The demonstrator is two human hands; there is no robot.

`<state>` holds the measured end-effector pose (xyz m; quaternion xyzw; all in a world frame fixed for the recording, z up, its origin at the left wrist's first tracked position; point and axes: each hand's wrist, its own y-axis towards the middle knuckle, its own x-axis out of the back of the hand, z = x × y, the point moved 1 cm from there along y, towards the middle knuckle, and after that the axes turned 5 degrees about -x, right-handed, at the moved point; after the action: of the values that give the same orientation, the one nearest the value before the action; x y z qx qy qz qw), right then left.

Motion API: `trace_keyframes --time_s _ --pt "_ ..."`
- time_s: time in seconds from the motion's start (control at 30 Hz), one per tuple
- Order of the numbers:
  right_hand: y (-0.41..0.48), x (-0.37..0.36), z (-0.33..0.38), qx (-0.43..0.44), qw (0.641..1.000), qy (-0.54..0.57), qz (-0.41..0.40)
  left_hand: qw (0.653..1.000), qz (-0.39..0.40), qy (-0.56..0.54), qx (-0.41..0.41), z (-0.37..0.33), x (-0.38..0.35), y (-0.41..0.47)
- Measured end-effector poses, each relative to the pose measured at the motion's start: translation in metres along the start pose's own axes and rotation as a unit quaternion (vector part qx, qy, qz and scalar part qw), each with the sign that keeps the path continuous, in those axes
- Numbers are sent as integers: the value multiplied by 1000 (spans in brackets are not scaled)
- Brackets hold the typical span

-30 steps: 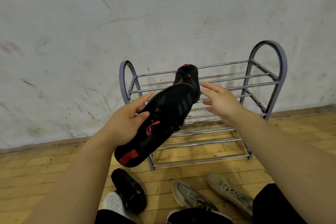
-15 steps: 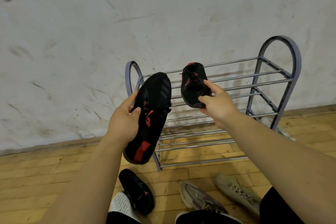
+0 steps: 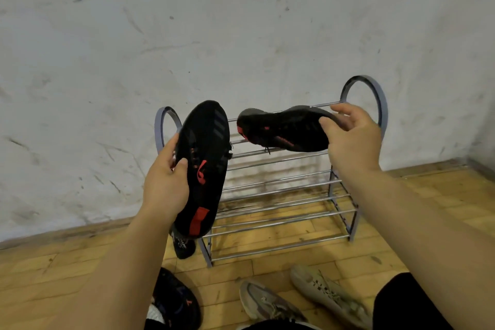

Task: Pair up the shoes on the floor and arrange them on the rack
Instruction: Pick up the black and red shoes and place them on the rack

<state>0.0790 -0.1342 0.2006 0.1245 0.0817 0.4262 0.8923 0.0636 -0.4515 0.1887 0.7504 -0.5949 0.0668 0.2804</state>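
The left hand is closed round the side of a black sneaker with red sole marks, sole toward the camera, its long axis running up and away from the grip, toe uppermost. To its right the right hand pinches one end of the matching black sneaker, which stretches leftward from that grip (crosswise over the shoe rack top rails), nearer the rack.

The rack is standing with its lower rails bare and open from the front. Two black shoes, one upright at the left end, one lying across the top rails, are blocking the top tier. Two beige sneakers are cluttering the floor before it.
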Motion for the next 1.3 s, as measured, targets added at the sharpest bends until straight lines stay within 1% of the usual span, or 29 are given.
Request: trace_keyframes --time_s 0.1,0.2,0.27,0.3,0.37,0.47,0.57,0.73,0.83,0.9,0.97,1.2,1.3 --pt "-3 12 17 32 999 33 -8 1000 12 2 7 -5 -7 -5" --pt "-5 23 31 68 997 34 -3 1000 21 8 5 -12 -13 -11" --pt "-6 30 36 75 997 24 8 1000 20 13 6 -17 -16 -14" --pt "-7 32 36 79 997 11 24 1000 19 15 5 -19 -17 -15" --pt "-10 33 34 83 993 -30 84 999 24 22 1 -22 -20 -18" --pt "-19 33 27 72 978 -80 177 998 55 21 -3 -26 -28 -26" --pt "-24 31 23 42 974 -68 210 995 93 25 -18 -34 -39 -33" --pt "-19 33 18 -43 977 15 209 987 153 -29 -45 -50 -60 -45" --pt "-15 36 15 -66 977 37 199 974 204 -30 -98 -64 -68 -56" --pt "-14 37 12 -59 982 30 178 961 243 -26 -131 -70 -73 -62" --pt "-12 37 10 -43 986 2 161 953 265 -31 -142 -68 -78 -62" --pt "-13 31 15 53 982 -83 163 948 282 -37 -142 -66 -87 -57" --pt "-7 33 18 66 980 -96 161 946 281 -34 -155 -71 -86 -56"
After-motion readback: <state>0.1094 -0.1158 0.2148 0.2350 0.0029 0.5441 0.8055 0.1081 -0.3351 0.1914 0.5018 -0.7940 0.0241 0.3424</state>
